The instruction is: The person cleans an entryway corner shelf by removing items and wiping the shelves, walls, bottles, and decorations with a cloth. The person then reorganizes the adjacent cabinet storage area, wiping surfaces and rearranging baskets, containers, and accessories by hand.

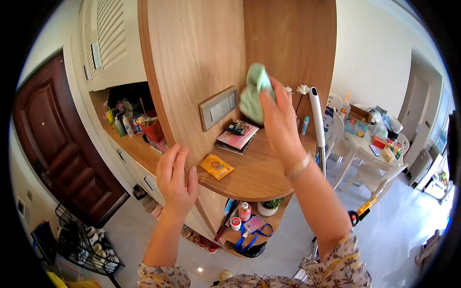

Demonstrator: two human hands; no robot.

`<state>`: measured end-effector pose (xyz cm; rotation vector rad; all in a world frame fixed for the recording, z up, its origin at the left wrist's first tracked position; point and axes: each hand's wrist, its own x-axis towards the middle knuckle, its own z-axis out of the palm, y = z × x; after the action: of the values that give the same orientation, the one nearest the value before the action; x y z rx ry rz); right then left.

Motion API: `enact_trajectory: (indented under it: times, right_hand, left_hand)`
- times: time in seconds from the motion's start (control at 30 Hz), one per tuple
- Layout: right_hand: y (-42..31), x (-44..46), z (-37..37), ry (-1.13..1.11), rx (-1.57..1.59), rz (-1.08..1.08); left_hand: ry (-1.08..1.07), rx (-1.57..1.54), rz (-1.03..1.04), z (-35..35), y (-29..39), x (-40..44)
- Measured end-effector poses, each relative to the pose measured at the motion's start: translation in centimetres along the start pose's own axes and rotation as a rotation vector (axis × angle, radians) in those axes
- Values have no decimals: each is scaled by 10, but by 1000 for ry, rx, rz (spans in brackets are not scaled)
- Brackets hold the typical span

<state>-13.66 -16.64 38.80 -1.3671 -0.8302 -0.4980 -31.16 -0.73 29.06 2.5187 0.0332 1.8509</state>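
Observation:
A light green cloth hangs from my right hand, whose fingers are closed on it above the upper wooden shelf. My left hand is raised at the shelf's left edge, fingers apart, holding nothing. Just right of it, a yellow packet lies flat on the shelf. Behind the packet are stacked booklets with a small dark patterned item on top. A switch panel is set in the wooden side wall, left of the cloth.
A white pole stands right of the shelf, near a blue spray can. The lower shelf holds a pink bottle and a potted plant. A cluttered white table and chairs stand at right, a shoe rack at lower left.

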Motion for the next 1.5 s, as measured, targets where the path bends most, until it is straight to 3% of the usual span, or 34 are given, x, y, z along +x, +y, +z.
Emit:
enact_trajectory:
  times: [0.03,0.13,0.17,0.2,0.27,0.3,0.33,0.47,0.6,0.63,0.7,0.77,0.9,1.03,1.23,1.37,1.4,1.47,1.5]
  right_hand:
    - [19,25,15,-12,207,80]
    - [45,71,58,-23,59,142]
    - [53,76,74,23,-50,92]
    - [100,92,96,-125,-348,7]
    - [97,85,122,-134,-453,64]
    - [55,55,127,-1,-257,205]
    - [57,47,137,79,-258,139]
    - [31,14,136,23,-233,23]
    - [-5,-64,133,-133,-88,-371]
    - [-25,-75,117,-301,154,-279]
    - [-15,-61,108,-216,116,-304]
    - [8,-16,98,28,26,-232]
    - [65,55,92,-18,105,265]
    - [83,42,113,-196,-81,241]
    - [35,-23,129,-12,-146,29]
    - [-6,-79,126,-159,-208,-328]
    - [-18,-77,120,-154,-206,-329]
    - [-36,-66,110,-350,105,-380]
    - [-37,-45,114,-232,118,-394]
  left_hand:
    - [-15,2,3,-1,-1,0]
    - [-65,0,-1,9,-4,-8]
    - [-58,-1,6,10,-6,-11]
    - [-85,-36,-1,11,-8,-15]
    - [-106,-68,-5,10,-10,-15]
    - [-114,-102,-17,7,-9,-12]
    - [-126,-135,-33,4,-9,-12]
    - [-110,-164,-34,2,-10,-13]
    - [-35,-285,-85,10,-13,-20]
    - [18,-393,-124,14,-17,-25]
    - [13,-355,-134,17,-17,-32]
    - [12,-239,-130,16,-11,-31]
    - [0,-203,-100,18,-11,-32]
    - [-57,-157,-79,14,-10,-28]
    - [-69,-144,-86,15,-3,-30]
    - [15,-205,-60,27,-10,-35]
    - [82,-294,-113,24,2,-25]
    - [43,-247,-87,29,-11,-37]
    - [2,-201,-73,30,-17,-41]
